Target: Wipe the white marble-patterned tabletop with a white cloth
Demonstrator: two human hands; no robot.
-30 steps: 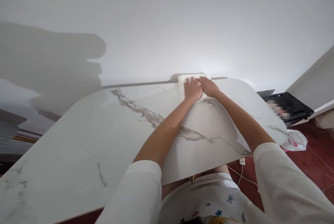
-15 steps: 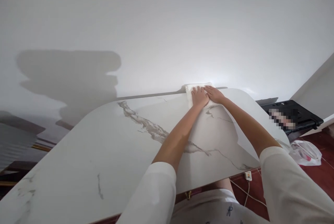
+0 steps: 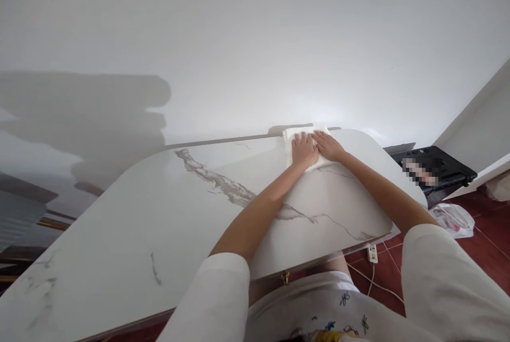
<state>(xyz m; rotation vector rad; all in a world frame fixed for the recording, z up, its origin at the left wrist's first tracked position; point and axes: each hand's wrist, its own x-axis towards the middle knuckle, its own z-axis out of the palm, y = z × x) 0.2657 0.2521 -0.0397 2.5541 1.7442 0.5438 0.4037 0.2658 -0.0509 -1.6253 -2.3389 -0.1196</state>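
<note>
A folded white cloth lies at the far edge of the white marble-patterned table, up against the wall. My left hand rests flat on it with the fingers spread toward the wall. Close beside it, my right hand also presses down on the cloth, palm down and fingers stretched out to the left. The hands nearly touch each other over the cloth's middle. Both arms reach straight across the tabletop, and part of the cloth is hidden under the hands.
A plain pale wall runs behind the table. To the right stands a black case with a blurred-out item on top. A clear plastic bag lies on the red tiled floor, near a white power strip with its cord.
The view has swung slightly to the right. Both hands and the cloth have shifted a little to the right along the table's back edge, still together.
</note>
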